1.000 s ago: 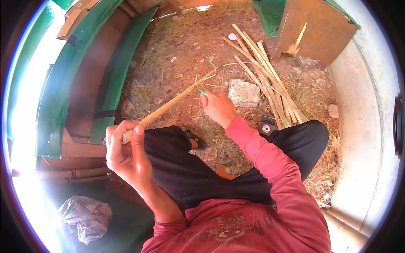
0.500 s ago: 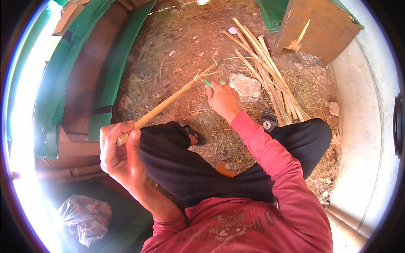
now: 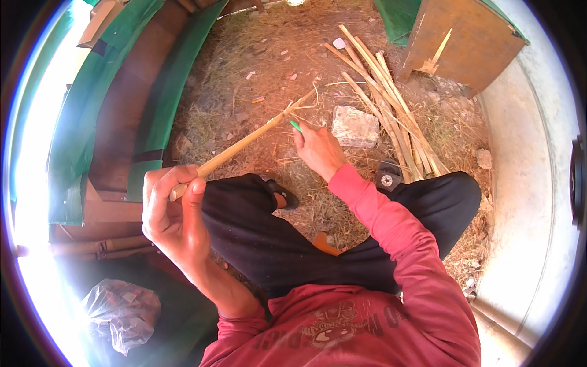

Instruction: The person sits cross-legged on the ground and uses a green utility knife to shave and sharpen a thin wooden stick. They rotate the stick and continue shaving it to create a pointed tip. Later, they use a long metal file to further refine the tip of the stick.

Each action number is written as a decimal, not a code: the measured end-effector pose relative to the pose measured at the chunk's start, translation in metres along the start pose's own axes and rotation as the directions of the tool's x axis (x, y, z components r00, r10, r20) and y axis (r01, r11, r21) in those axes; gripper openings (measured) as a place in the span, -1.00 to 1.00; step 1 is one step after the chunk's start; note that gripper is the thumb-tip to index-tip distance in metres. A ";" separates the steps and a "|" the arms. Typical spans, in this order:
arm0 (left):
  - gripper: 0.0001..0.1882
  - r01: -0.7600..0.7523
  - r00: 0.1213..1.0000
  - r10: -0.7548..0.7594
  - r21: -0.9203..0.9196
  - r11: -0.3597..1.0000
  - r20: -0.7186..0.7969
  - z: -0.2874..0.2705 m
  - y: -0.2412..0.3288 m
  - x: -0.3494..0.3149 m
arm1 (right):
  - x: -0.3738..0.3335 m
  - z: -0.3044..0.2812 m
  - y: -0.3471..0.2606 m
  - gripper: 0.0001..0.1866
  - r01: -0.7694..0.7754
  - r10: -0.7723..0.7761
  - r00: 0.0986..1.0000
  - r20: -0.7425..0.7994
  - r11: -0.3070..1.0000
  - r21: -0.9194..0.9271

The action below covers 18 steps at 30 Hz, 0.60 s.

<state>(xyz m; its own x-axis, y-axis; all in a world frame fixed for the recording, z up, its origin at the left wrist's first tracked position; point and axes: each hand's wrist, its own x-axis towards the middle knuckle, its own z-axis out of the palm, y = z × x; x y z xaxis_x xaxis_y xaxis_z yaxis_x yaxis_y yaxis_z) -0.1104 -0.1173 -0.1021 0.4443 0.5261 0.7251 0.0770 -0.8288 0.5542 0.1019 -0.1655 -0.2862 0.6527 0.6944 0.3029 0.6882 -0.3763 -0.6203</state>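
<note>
My left hand [image 3: 174, 214] is closed around the near end of a long pale stick [image 3: 238, 147], with thumb and fingers pinching it. The stick slopes away up to the right, and thin shavings [image 3: 309, 101] curl off its far end. Closed in my right hand [image 3: 319, 148] is a small green tool [image 3: 296, 126], mostly covered by the fingers, so its working edge cannot be made out. It sits right beside the stick's far part; whether the two touch is hard to tell.
Several long pale sticks [image 3: 394, 101] lie in a pile at the right, beside a whitish stone block [image 3: 356, 126]. A brown wooden panel [image 3: 461, 46] stands behind them. Green sheeting [image 3: 177, 79] borders the left, with a clear plastic bag [image 3: 122, 312] at the lower left.
My right hand with the green tool has shifted slightly left and nearer to me along the stick. My left hand and its end of the stick have risen a little.
</note>
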 end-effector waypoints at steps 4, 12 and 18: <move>-0.84 -0.010 0.998 0.010 -0.011 1.000 0.064 -0.003 0.003 0.001 | 0.000 0.004 0.013 -0.70 -0.030 0.030 1.000 0.009 1.000 -0.001; -0.84 -0.088 0.989 0.084 0.028 0.996 0.124 0.002 0.010 0.001 | 0.005 0.023 0.038 -0.65 -0.073 0.074 0.996 0.041 0.997 -0.022; -0.87 -0.008 1.000 0.009 0.023 1.000 -0.012 0.008 0.011 0.004 | -0.002 0.043 0.039 -0.65 -0.206 0.189 0.970 0.155 0.974 0.097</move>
<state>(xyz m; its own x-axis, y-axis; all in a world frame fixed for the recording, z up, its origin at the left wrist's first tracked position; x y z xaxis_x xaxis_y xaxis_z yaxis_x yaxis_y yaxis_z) -0.1002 -0.1256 -0.0961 0.4347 0.5211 0.7345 0.0937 -0.8374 0.5385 0.1137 -0.1551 -0.3416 0.7142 0.6970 0.0645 0.5053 -0.4495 -0.7366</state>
